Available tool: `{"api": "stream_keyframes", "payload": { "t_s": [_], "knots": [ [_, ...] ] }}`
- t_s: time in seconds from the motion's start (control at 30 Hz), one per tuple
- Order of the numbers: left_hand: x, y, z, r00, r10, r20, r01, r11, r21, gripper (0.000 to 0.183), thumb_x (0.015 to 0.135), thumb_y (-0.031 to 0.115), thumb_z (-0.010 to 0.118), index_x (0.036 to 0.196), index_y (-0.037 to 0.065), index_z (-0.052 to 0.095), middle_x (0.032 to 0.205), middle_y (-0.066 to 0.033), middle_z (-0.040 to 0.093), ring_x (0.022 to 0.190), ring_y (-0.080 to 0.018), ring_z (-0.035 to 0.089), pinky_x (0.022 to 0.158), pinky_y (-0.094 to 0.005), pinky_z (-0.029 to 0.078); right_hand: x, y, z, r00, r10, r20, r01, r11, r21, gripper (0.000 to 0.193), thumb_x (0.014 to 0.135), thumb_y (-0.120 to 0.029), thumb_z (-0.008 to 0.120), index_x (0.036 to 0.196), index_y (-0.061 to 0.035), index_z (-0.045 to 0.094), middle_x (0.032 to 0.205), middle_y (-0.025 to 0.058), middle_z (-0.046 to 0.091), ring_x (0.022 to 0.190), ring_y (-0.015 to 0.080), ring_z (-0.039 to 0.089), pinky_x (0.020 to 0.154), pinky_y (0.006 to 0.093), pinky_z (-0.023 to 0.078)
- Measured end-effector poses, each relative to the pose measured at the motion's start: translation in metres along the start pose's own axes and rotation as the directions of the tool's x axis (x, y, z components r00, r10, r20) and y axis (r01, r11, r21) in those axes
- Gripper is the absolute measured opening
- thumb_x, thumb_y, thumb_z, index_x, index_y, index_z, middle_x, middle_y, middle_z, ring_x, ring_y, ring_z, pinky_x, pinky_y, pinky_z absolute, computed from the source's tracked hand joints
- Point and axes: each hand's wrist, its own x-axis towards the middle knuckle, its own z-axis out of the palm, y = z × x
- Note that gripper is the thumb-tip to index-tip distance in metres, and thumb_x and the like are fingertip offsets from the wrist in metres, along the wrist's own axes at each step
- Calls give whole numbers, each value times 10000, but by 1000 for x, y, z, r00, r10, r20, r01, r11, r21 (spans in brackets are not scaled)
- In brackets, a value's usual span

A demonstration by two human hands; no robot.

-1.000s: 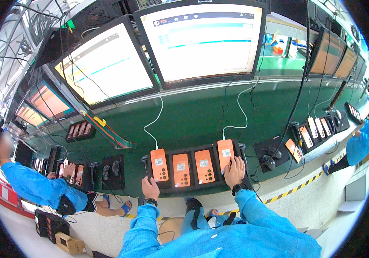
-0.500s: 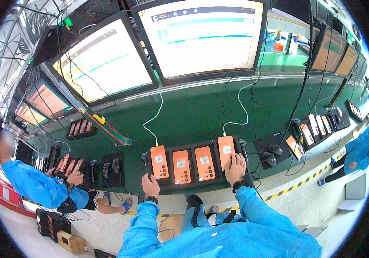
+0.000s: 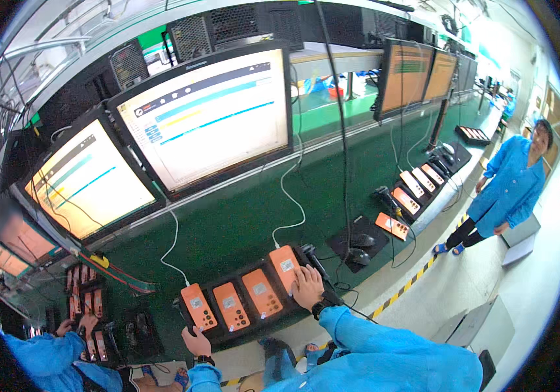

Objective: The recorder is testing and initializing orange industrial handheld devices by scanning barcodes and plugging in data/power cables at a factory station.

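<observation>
Four-slot black tray (image 3: 226,341) holds a row of orange phones, backs up, each with a white label. White cables run into the far ends of the leftmost phone (image 3: 199,307) and the rightmost phone (image 3: 284,266). Between them lie two more phones, one left of middle (image 3: 231,307) and one right of middle (image 3: 262,293). My right hand (image 3: 308,287) rests with spread fingers on the lower right of the rightmost phone. At the tray's near left corner, just below the leftmost phone, is my left hand (image 3: 197,342), its fingers loosely bent and apart, grasping nothing visible.
Two lit monitors, a large one (image 3: 205,121) and a smaller one (image 3: 90,179), stand behind the green bench (image 3: 241,215). Right of the tray are computer mice on a black mat (image 3: 357,245) and a loose orange phone (image 3: 391,226). One co-worker (image 3: 509,183) stands right; another handles phones left.
My view has swung to the right, so the tray sits lower and further left. The co-worker at right now shows in full. Both my hands keep their places at the tray.
</observation>
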Motion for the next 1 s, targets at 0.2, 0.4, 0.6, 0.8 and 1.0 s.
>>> {"api": "stream_keyframes", "payload": {
  "t_s": [0.2, 0.4, 0.6, 0.8, 1.0],
  "knots": [
    [2, -6, 7, 999, -19, -36, 22, 996, 85, 478, 951, 330, 475, 1257, -37, 465, 1249, -214, 504, 1130, -394, 489, 944, -449, 397, 1, 9, -10, 1000, 10, -23, -5, 979, 204, 395, 845, -141, 555, 1216, -19, 496, 1258, 193, 485, 1242, 384, 390, 1057, 470, 312],
    [12, -22, 8, 997, 72, -15, -71, 997, 20, 498, 931, 354, 498, 1205, -61, 504, 1198, -272, 533, 1120, -425, 492, 962, -449, 387, 5, 15, 4, 989, 119, -88, -88, 951, 296, 440, 801, -42, 542, 1224, 39, 451, 1241, 242, 465, 1197, 408, 406, 1039, 457, 328],
    [10, -16, 8, 992, 113, -49, -108, 990, 95, 485, 942, 355, 464, 1196, -55, 516, 1151, -233, 556, 1056, -418, 529, 898, -450, 428, 0, 14, -10, 947, 291, 137, -314, 929, 194, 506, 828, -22, 504, 1312, 27, 366, 1273, 270, 430, 1163, 421, 446, 981, 455, 391],
    [5, 0, 1, 997, 74, -4, -73, 988, 138, 468, 951, 353, 440, 1200, -34, 522, 1145, -199, 553, 1035, -392, 542, 869, -453, 444, -3, 28, -10, 904, 375, 207, -397, 914, 76, 463, 851, -77, 527, 1294, -40, 394, 1136, 214, 550, 953, 421, 573, 801, 490, 483],
    [2, -3, 0, 993, 105, -59, -95, 982, 160, 434, 950, 348, 445, 1179, -8, 540, 1110, -172, 563, 1005, -384, 551, 833, -458, 454, -2, 26, -11, 897, 374, 237, -398, 915, 65, 437, 858, -81, 525, 1274, -25, 400, 1139, 230, 538, 944, 428, 571, 775, 502, 485]
  ]
}}
